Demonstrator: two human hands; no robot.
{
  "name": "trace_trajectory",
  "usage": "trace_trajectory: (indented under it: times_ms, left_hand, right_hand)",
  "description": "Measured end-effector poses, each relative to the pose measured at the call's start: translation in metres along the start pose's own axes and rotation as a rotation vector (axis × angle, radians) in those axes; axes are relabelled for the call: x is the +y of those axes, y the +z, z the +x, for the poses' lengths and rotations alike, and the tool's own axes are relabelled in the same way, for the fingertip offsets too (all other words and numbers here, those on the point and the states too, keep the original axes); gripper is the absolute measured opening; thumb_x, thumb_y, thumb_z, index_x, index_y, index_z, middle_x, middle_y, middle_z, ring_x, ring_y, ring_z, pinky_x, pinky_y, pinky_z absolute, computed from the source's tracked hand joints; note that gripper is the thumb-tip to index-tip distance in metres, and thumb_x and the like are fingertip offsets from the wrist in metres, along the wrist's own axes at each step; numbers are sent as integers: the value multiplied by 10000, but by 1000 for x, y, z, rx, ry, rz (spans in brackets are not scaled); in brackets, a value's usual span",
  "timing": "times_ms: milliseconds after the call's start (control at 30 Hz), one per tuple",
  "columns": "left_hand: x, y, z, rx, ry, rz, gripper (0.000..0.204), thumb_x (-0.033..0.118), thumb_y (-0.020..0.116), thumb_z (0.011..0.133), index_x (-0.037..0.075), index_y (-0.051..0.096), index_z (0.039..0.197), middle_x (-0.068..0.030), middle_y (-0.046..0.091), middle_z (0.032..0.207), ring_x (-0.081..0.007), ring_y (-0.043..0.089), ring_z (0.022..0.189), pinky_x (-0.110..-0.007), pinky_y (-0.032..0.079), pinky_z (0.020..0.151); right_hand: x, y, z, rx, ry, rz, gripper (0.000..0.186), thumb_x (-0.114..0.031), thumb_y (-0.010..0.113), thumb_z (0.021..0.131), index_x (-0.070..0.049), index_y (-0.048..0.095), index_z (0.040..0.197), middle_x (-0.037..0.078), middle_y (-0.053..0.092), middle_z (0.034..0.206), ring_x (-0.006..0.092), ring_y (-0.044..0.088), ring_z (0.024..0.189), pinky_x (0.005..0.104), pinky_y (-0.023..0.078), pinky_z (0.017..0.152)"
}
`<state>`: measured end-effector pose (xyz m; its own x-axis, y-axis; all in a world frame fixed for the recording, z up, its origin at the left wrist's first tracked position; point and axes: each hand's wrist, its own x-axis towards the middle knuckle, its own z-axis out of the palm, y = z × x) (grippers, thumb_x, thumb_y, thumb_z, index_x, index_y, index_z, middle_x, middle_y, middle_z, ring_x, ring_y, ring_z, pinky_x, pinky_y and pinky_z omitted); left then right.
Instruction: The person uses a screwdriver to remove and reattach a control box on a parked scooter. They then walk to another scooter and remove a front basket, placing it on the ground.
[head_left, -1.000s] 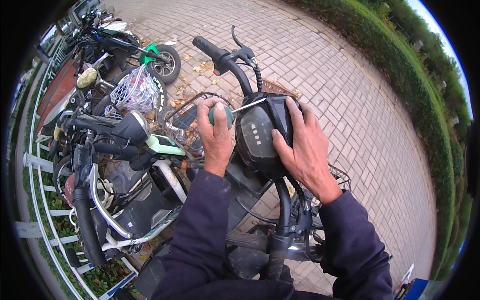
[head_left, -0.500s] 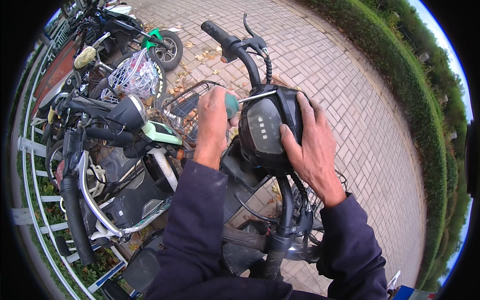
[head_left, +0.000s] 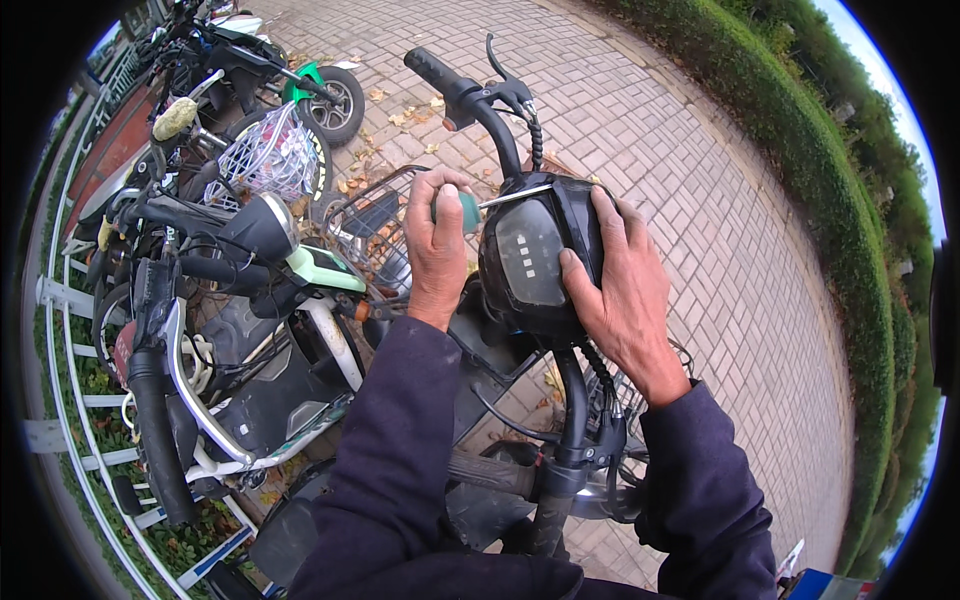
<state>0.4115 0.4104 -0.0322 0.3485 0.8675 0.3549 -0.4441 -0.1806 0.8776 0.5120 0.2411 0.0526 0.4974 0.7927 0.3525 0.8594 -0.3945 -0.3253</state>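
A screwdriver with a green handle (head_left: 458, 208) is in my left hand (head_left: 437, 245), its thin metal shaft lying across the upper edge of a black display housing (head_left: 530, 260) on the scooter's handlebar. The tip meets the housing near a raised seam. Gripping the housing's right side is my right hand (head_left: 620, 300), thumb on the top face beside the seam and fingers reaching over toward the far edge. The housing's screen shows small pale segments. Below it runs the black bar stem (head_left: 575, 420) with cables; above it is the left grip (head_left: 430, 68) with a brake lever.
Parked scooters (head_left: 270, 380) crowd my left, one with a white wire basket (head_left: 260, 160) and one with a green fender (head_left: 300, 85). A white railing (head_left: 95, 400) runs along them. Brick paving (head_left: 720, 260) spreads to the right, bordered by a hedge (head_left: 840, 180).
Compared with a second ago, the housing and both hands appear slightly higher and further right. My left hand has shifted and turned a little around the screwdriver handle. The screwdriver's shaft still rests on the housing.
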Motion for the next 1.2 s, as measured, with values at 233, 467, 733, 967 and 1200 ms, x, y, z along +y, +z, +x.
trace_trajectory:
  times_ms: [233, 467, 733, 967, 1200]
  left_hand:
    - [35, -15, 10, -97, -688, -271, 600, 582, 396, 1064, 31, 629, 1018, -41, 581, 819, -141, 571, 574, -226, 399, 471]
    - [15, 6, 8, 95, -390, -81, 296, 228, 433, 1010, 39, 626, 887, -52, 557, 713, -132, 515, 501, -262, 387, 447]
    - [-2, 4, -6, 84, 324, 324, 194, 148, 456, 977, 44, 612, 928, -37, 602, 902, -145, 567, 821, -318, 491, 746]
    - [17, 3, 2, 52, -144, 75, 326, 325, 566, 1034, 12, 563, 1127, -77, 588, 976, -145, 551, 919, -318, 468, 847]
    - [33, -4, 9, 52, -695, -308, 493, 520, 451, 1052, 51, 601, 1045, -59, 597, 769, -140, 559, 533, -223, 302, 396]
  right_hand:
    - [0, 1, 1, -3, -1, -2, 751, -378, 671, 862, 6, 450, 1469, 312, 488, 1392, 466, 545, 1207, 514, 483, 988]
    - [2, 4, 1, 32, -19, -13, 743, -375, 668, 862, -2, 450, 1467, 338, 483, 1397, 487, 546, 1198, 524, 486, 983]
    - [1, 4, -1, 33, -9, -10, 744, -371, 667, 861, -7, 446, 1470, 327, 485, 1395, 481, 546, 1197, 518, 484, 981]
    - [0, 0, 1, 22, -22, -24, 699, -363, 628, 905, -34, 440, 1492, 275, 494, 1397, 435, 563, 1199, 487, 466, 1003]
    - [2, 2, 1, 28, -34, -11, 739, -374, 671, 862, -3, 455, 1464, 323, 495, 1379, 469, 551, 1193, 511, 484, 981]
